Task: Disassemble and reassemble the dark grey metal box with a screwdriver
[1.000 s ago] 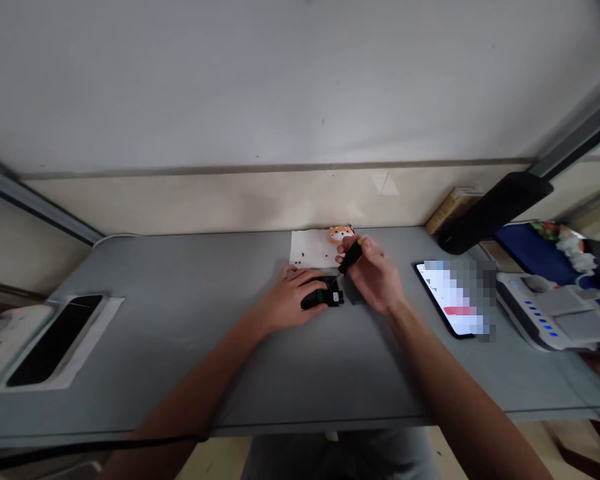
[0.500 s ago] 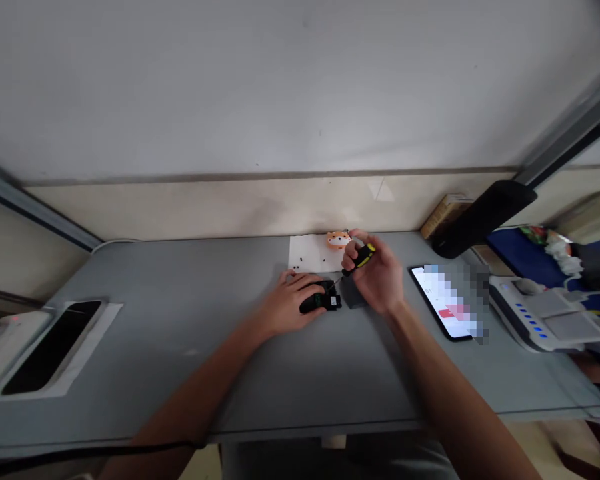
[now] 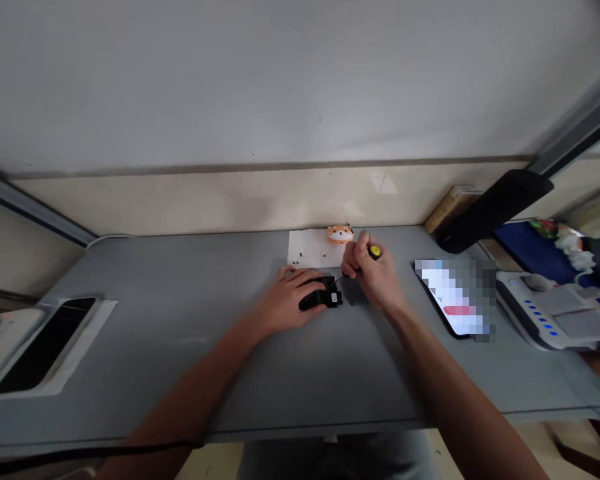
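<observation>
My left hand (image 3: 290, 300) is closed around a small black device (image 3: 333, 299) with bits of green and a white label, pressing it to the table; it may be an opened computer mouse. In my right hand (image 3: 377, 270) is a screwdriver (image 3: 375, 252) with a black and yellow handle. Its thin shaft slants down to the left, the tip at the device's upper part. Under the right hand lies a flat dark piece (image 3: 356, 295). Behind the hands, several tiny dark screws rest on a white paper (image 3: 310, 247), beside an orange animal-faced case (image 3: 340, 233).
To the right lie a lit phone (image 3: 450, 303), a black cylinder (image 3: 495, 210), a book (image 3: 450, 207) and a white power strip (image 3: 535, 313) with blue lights. A dark phone (image 3: 47, 347) lies on the left. The wall (image 3: 240, 207) stands behind the grey table (image 3: 180, 287).
My right hand has turned, so the screwdriver handle's yellow end now faces me and the fingers wrap it more. The left hand and the device keep their place. The view has shifted slightly.
</observation>
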`<state>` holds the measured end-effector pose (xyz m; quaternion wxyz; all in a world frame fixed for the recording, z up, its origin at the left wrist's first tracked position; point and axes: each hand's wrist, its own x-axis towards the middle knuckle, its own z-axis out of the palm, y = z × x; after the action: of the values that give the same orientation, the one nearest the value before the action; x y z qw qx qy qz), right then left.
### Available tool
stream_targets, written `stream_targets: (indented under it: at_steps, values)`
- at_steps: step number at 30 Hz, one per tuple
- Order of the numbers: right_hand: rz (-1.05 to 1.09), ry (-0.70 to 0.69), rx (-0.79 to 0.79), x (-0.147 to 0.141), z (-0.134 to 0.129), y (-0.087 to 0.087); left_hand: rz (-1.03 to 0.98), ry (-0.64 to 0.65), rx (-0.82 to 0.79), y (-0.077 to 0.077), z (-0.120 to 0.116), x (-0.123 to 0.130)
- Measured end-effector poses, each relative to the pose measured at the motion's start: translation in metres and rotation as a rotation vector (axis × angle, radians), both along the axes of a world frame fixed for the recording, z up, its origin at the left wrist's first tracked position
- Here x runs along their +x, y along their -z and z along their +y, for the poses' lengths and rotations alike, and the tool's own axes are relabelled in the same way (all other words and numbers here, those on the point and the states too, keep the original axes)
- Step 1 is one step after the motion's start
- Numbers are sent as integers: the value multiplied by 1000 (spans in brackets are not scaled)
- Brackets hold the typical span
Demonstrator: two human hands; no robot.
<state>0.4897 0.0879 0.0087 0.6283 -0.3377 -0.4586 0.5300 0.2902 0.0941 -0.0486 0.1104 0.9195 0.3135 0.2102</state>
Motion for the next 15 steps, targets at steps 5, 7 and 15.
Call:
stream_targets:
  at_steps: [5, 7, 15]
  values:
    - [104, -35, -69, 0, 2, -7, 1, -3, 5, 2, 1, -1]
    - [116, -65, -84, 1, 0, -8, 2, 1, 12, 2, 1, -1]
    - [9, -11, -25, 5, -1, 0, -17, 9, 14, 2, 1, 0]
